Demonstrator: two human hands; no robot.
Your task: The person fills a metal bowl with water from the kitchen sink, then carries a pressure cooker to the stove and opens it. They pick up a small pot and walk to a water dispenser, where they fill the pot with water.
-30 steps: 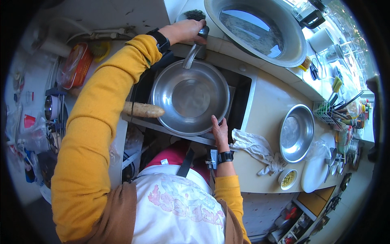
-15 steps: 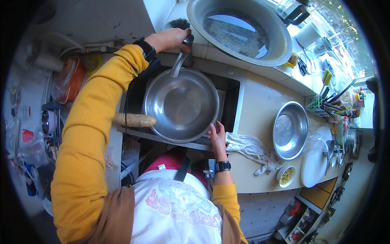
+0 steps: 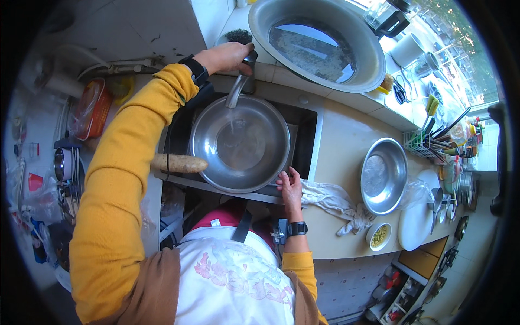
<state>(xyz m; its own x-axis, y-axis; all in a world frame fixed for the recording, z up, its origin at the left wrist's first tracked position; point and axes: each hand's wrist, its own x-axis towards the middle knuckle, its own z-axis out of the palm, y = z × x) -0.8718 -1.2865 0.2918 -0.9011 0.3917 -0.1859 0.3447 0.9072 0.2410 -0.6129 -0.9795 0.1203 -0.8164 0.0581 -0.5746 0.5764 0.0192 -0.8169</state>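
Note:
My left hand is closed on the tap at the back of the sink. Below the spout sits a round steel pan, with a thin run of water falling into it. At the pan's lower right rim is my right hand, its fingers apart and loosely bent; whether they touch it is unclear. A long tan root vegetable lies at the pan's left, partly behind my left arm.
A big water-filled basin stands on the tiled ledge. On the right counter are a cloth, steel bowl, small food bowl, white board and utensil rack. An orange container is at left.
A stream of water now shows under the spout. My right hand's fingers have loosened at the pan's rim. The whole view has shifted slightly; my left hand stays on the tap.

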